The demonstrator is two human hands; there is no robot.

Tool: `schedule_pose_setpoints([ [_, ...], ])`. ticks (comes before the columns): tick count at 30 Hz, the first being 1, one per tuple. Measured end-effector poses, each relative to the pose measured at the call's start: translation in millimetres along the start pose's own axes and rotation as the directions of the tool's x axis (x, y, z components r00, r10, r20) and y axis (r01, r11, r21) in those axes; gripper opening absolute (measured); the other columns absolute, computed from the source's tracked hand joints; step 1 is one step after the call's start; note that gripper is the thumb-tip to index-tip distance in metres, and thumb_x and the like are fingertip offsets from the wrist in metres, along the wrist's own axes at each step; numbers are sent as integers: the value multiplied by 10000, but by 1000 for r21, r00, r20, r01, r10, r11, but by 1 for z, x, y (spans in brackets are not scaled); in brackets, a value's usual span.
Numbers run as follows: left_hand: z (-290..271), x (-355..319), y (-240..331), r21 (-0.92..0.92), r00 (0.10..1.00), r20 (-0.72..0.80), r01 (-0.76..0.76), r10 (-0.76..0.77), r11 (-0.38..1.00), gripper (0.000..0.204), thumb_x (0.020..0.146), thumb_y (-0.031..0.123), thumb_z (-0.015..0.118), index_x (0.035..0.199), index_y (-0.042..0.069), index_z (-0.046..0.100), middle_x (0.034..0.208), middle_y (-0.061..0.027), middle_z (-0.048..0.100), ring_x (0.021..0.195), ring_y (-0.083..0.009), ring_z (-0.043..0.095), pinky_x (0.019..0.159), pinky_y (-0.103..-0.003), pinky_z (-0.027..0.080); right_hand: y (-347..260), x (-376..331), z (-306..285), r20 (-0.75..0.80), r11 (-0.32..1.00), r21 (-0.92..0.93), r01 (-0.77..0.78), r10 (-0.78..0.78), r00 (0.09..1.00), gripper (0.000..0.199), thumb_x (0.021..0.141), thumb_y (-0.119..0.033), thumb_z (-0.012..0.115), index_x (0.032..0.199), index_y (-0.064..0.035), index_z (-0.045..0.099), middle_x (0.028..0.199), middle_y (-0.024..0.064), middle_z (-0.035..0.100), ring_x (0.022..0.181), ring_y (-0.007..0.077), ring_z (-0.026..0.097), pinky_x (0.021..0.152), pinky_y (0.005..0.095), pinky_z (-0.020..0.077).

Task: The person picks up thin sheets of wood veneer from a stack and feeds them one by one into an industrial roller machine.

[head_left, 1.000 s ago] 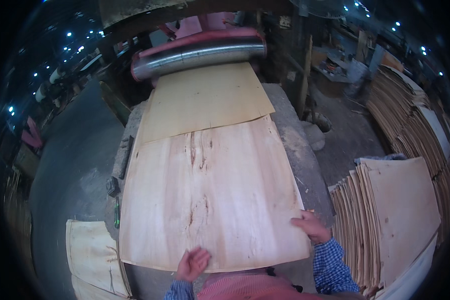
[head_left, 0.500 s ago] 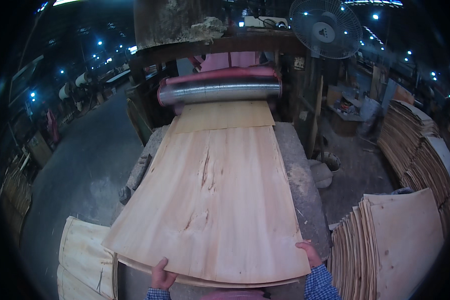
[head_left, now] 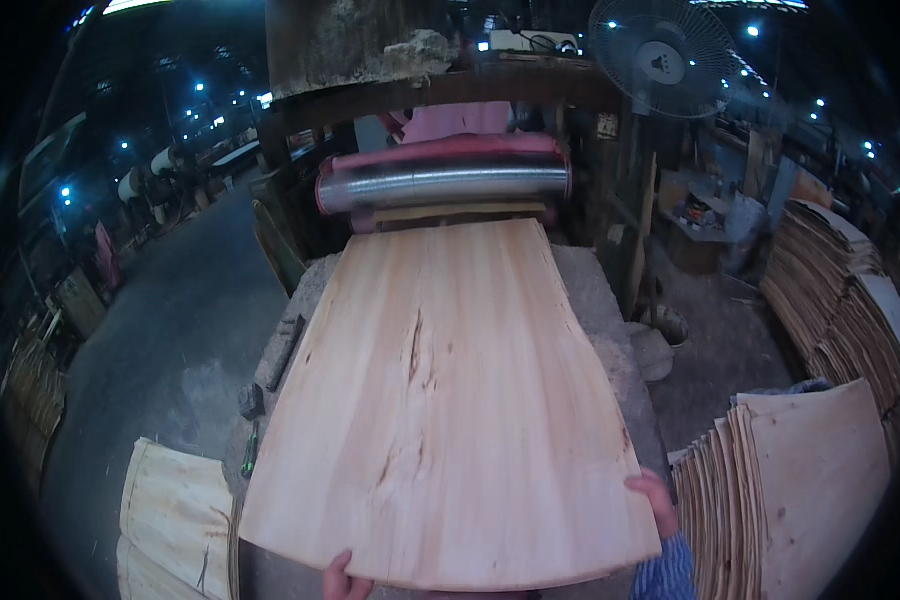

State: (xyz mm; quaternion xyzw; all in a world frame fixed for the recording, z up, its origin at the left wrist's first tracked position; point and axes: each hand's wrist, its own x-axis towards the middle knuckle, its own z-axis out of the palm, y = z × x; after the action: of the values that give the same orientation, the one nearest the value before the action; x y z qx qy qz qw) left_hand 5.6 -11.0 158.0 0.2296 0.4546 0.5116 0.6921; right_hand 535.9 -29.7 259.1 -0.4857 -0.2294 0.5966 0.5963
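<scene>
A wide, pale wood veneer sheet (head_left: 490,400) with dark splits along its middle lies over the feed table before me. My left hand (head_left: 345,580) grips its near edge, thumb on top and the other fingers hidden below. At the right near corner my right hand (head_left: 658,500) is closed on the side edge, fingertips over the top face. Ahead, the far edge of the sheet lies just short of a shiny metal roller (head_left: 445,187). Under the roller a thin strip of another veneer sheet (head_left: 460,212) shows.
Stacked veneer stands at my right (head_left: 820,480), with a taller pile (head_left: 830,290) behind. More veneer sheets (head_left: 175,510) lie at my left. A caged fan (head_left: 660,62) hangs above right. A green-handled tool (head_left: 250,450) rests on the table's left edge.
The sheet ahead has gone farther under the roller, leaving only a strip in sight. The held sheet's near edge and both hands have shifted right and lower in the picture.
</scene>
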Motion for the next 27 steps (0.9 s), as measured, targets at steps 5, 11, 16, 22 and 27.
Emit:
schedule_pose_setpoints([
  [5,72,78,57,-377,998,-3,50,-55,925,359,963,138,424,1253,-71,454,1269,-185,546,1200,-304,519,1040,-446,423,6,38,23,-96,858,513,-12,71,993,444,944,-337,477,1210,10,556,1096,130,660,974,228,647,865,349,514],
  [11,99,179,67,-402,999,4,44,-46,915,293,949,108,473,1193,-53,488,1197,-167,579,1129,-288,562,990,-426,473,124,12,1,-320,829,-552,89,-310,896,396,901,-276,560,1196,-13,588,1189,215,616,1089,353,599,986,418,448],
  [16,121,270,59,-355,996,-71,20,-48,935,259,951,117,512,1162,-34,505,1143,-145,600,1052,-267,600,895,-405,536,150,-17,18,-121,196,-981,-3,-595,795,378,799,-140,615,1135,34,610,1173,254,604,1113,393,569,1002,440,427],
  [22,135,357,67,-253,968,-111,192,-226,948,263,969,228,528,1108,6,545,1089,-128,619,867,-261,640,674,-356,576,141,-34,12,-130,99,-991,-91,-524,841,335,773,-149,621,1068,7,633,1061,218,650,1016,392,601,930,453,458],
  [27,106,305,18,0,937,-106,334,-332,943,358,958,351,531,1158,54,536,1140,-84,613,949,-240,620,735,-385,539,112,-20,9,-262,215,-960,-180,-453,852,255,778,-190,650,969,-20,649,906,178,671,826,361,636,769,439,503],
])
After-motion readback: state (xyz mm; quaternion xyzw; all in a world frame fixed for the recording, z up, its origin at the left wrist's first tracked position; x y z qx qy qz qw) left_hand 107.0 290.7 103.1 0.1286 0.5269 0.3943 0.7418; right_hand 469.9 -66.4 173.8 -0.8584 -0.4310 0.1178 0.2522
